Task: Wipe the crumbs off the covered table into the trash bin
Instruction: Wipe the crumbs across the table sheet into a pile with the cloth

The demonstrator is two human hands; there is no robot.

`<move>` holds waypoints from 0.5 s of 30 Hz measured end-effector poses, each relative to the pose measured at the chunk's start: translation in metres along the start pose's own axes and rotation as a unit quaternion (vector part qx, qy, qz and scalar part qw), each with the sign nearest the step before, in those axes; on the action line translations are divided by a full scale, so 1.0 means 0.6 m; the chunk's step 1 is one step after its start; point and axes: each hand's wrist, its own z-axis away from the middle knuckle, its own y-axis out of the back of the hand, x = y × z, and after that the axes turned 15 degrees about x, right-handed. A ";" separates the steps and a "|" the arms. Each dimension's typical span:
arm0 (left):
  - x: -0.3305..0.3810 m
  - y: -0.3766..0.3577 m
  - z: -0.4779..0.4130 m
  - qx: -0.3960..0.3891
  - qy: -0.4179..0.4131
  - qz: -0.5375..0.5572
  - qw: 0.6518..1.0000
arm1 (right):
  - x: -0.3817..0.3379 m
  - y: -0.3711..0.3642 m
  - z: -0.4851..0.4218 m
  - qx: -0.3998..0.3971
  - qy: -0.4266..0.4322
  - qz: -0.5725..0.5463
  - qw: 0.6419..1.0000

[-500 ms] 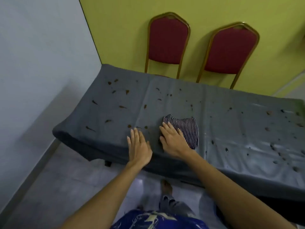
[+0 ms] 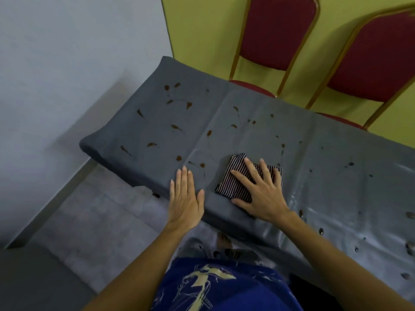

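**Flat hands, scattered crumbs and no bin in sight**

A person leans over the covered table (image 2: pixel 258 102), the right hand (image 2: pixel 265 198) spread wide and pressing flat on a folded striped cloth (image 2: pixel 228 186); the fingers lie straight and grip nothing. The left hand (image 2: pixel 185 198) rests just beside it on the table's near edge, palm down, fingers straight and close together, also holding nothing.

The cloth sits near the front edge, about midway between the table's left end and the shiny stretch of grey cover to the right. Its long axis runs roughly along the table's length, its right end tilted slightly away from the person.

Brown crumbs (image 2: pixel 177 127) dot the cover beyond and to the left of both hands, with more well apart on the right. Several trail thin tails, which suggests they may smear rather than roll under a hard wipe. No trash bin shows, so a sweep toward the near edge would likely drop crumbs on the tiled floor (image 2: pixel 89 209). The loose cover could also bunch if the left hand lifts.

Two red chairs (image 2: pixel 278 34) stand behind the table.
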 end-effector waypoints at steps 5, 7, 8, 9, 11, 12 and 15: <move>-0.007 -0.002 0.008 -0.019 0.001 -0.003 1.000 | 0.021 -0.005 -0.022 0.028 0.005 0.017 0.999; -0.011 -0.002 0.005 -0.024 0.000 -0.007 1.000 | 0.023 -0.005 -0.037 0.038 -0.002 0.011 0.999; -0.010 -0.002 0.002 -0.029 0.001 0.000 1.000 | 0.025 -0.005 -0.046 0.046 -0.010 0.005 0.999; -0.007 0.002 0.001 -0.034 0.006 0.015 0.999 | 0.027 -0.005 -0.055 0.057 -0.023 -0.007 0.998; -0.006 0.011 0.007 -0.014 0.035 0.039 0.999 | 0.024 0.002 -0.066 0.087 -0.066 -0.065 0.992; -0.010 0.015 0.008 0.011 0.059 0.042 0.997 | 0.016 0.007 -0.071 0.108 -0.083 -0.099 0.986; -0.034 0.023 -0.003 0.060 0.123 0.026 0.990 | -0.040 0.020 -0.082 0.163 -0.039 -0.146 0.975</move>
